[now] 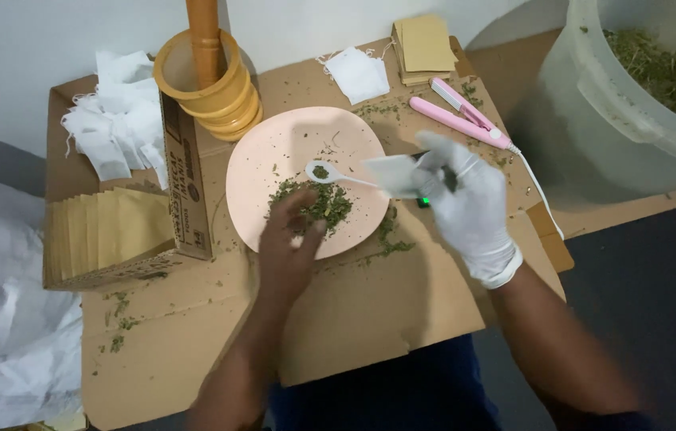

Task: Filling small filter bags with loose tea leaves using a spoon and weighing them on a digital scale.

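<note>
My bare left hand (290, 247) reaches over the near rim of a pink plate (274, 152), fingertips apart and touching a pile of dried green herbs (330, 203). My right hand (470, 207), in a white glove, holds a small white filter bag (392, 174) above the plate's right edge. A white spoon (320, 172) with a bit of herb in its bowl hovers over the plate. Its handle runs under the bag toward my right hand. Which fingers hold it is hidden.
A cardboard sheet (354, 319) serves as the work surface. A wooden mortar with pestle (210, 80), a heap of white bags (114, 128), a box of tan envelopes (114, 231), a pink heat sealer (462, 120) and a tub of herbs (657, 80) surround it.
</note>
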